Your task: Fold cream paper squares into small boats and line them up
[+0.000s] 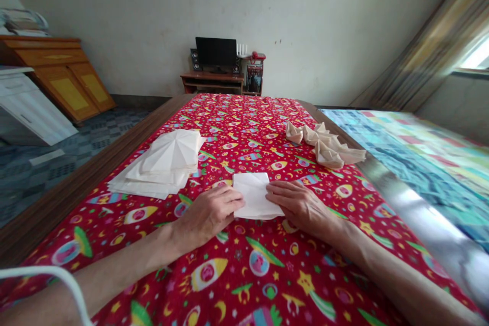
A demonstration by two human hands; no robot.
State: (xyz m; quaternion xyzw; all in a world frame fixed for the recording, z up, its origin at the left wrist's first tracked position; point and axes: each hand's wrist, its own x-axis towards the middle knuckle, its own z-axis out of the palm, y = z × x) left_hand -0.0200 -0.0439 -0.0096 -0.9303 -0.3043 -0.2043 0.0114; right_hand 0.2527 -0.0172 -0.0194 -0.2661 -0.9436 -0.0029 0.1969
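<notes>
A small folded sheet of white paper [252, 196] lies on the red patterned tablecloth in front of me. My left hand [217, 206] grips its left edge, fingers bent and close together over it. Across from it, my right hand [296, 202] has its fingers over the right edge, also holding the paper. The thumbs are mostly hidden. Beyond my left hand is a stack of creased white paper sheets [170, 155], the top one with folds fanning out. To the far right sits a group of folded paper pieces [324, 143] with pointed, boat-like shapes.
The red tablecloth [263, 260] covers a long table with a dark wooden edge [126, 150]. A white cable [57, 271] crosses my left forearm. A bed [416, 155] stands at right, a wooden cabinet [69, 79] at left, and a monitor [216, 53] against the far wall.
</notes>
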